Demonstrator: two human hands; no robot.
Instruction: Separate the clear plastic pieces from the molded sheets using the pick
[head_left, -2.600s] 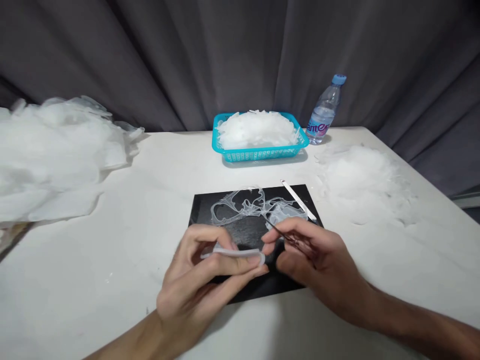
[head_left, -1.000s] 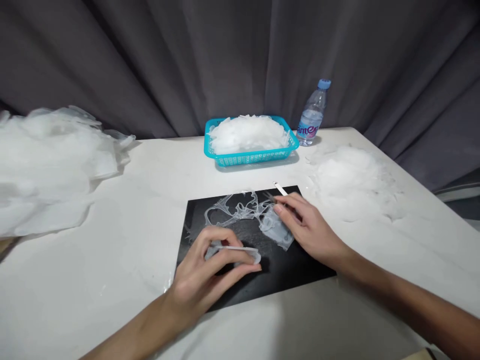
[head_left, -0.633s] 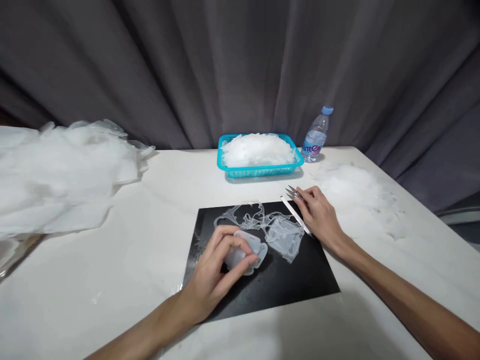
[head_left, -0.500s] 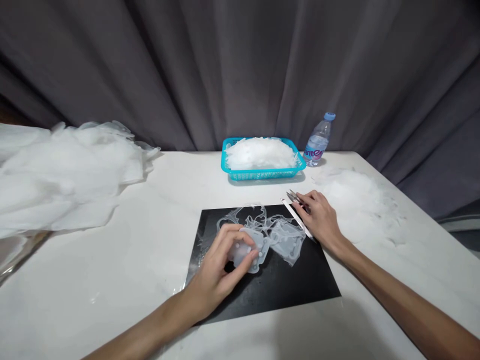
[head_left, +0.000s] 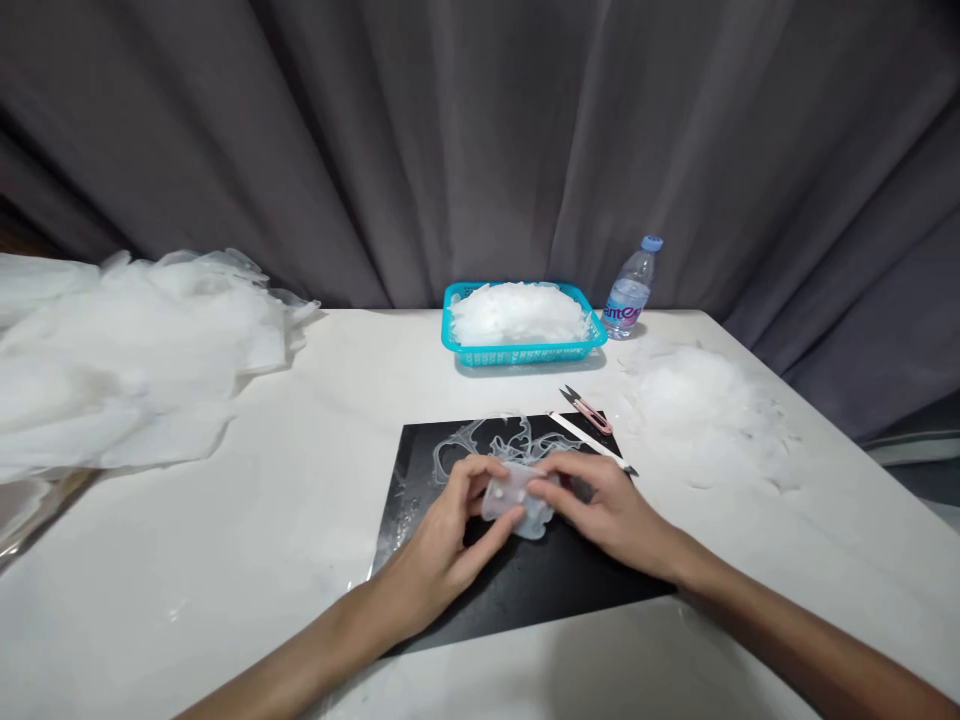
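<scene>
Over the black mat (head_left: 570, 570), my left hand (head_left: 457, 530) pinches a translucent, rubbery-looking piece (head_left: 517, 495) with round spots on it, fingers above and thumb below. My right hand (head_left: 600, 500) grips the right side of the same piece, its fingers closed on the edge. Thin clear offcuts (head_left: 517, 435) lie tangled on the mat just behind my hands. Thread snips (head_left: 587, 410) with pink handles lie at the mat's far right corner. Beside them is a slim white tool (head_left: 589, 440) with a dark end.
At the back stands a blue basket (head_left: 525, 356) heaped with whitish translucent pieces, next to a water bottle (head_left: 630, 290). A pile of clear scraps (head_left: 705, 400) lies at the right. Stacked translucent sheets (head_left: 127, 360) cover the table's left side. A grey curtain (head_left: 375, 150) hangs behind.
My right hand has let go of the thread snips, leaving them on the table, and moved left and nearer to grip the translucent piece. My left hand still holds it.
</scene>
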